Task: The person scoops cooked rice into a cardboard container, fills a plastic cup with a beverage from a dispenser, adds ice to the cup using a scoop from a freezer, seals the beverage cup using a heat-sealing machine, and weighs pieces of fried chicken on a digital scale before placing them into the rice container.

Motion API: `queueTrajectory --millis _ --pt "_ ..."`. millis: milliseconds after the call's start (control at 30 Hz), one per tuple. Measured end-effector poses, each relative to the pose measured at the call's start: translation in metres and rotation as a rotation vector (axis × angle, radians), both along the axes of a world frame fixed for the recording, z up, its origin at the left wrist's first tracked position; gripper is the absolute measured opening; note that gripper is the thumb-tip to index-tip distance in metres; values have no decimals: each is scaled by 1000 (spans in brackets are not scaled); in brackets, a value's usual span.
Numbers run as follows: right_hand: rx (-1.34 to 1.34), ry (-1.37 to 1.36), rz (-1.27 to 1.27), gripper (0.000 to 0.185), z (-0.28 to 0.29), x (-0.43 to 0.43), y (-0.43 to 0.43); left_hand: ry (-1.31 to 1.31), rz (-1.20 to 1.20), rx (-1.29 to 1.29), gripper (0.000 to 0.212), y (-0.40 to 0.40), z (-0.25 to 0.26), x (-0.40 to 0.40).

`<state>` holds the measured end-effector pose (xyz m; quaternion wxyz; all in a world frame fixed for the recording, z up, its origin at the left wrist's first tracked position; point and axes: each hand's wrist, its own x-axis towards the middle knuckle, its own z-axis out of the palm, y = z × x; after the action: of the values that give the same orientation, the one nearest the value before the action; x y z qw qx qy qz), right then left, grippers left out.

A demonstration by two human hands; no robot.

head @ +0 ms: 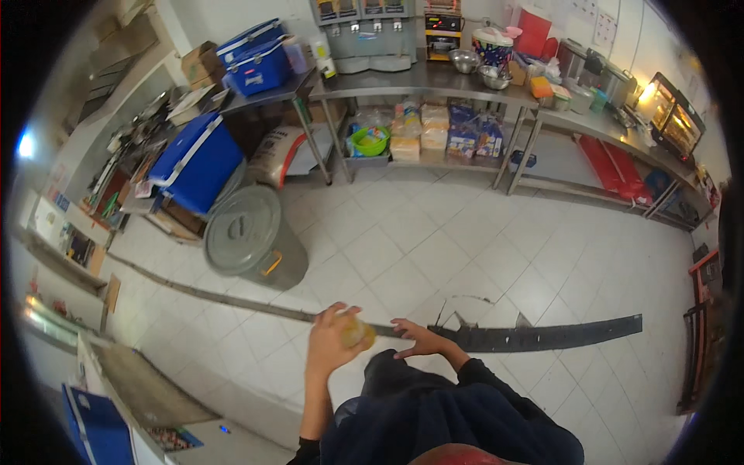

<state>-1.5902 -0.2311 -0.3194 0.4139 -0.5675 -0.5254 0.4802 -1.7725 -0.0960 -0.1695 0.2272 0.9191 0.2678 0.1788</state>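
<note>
A small yellowish object [356, 332], perhaps a sponge or a wrapped item, is in my left hand [334, 343], whose fingers curl around it; its exact kind is too blurred to tell. To the right of it, my right hand [419, 339] is held out in front of my body with its fingers apart and nothing in them. Both hands are in the air above the white tiled floor [395, 256]. A dark floor strip [546, 338] runs beyond them, with cracked tiles along its edge.
A grey lidded bin [247, 235] stands ahead on the left, beside a blue cooler box [200, 160]. Steel tables [401, 84] line the far wall, carrying a drink dispenser [369, 43] and metal bowls [495, 77]. A lit display warmer [677, 116] is at the right.
</note>
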Motion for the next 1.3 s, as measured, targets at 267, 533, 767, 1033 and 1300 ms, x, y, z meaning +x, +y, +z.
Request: queueTrajectory --millis 267,533,767,1033,1300 --pt "-171 4 -66 55 -33 160 189 312 -63 113 50 232 3 126" --pt "-235 356 -703 39 -6 362 241 246 -23 145 50 414 28 354" --pt "-43 504 -1137 19 -24 554 323 39 -82 30 52 511 7 557" --pt "209 752 -1216 74 21 880 567 47 -72 15 53 582 14 705" --pt "388 679 -1592 50 19 1071 646 48 -107 78 53 651 26 786"
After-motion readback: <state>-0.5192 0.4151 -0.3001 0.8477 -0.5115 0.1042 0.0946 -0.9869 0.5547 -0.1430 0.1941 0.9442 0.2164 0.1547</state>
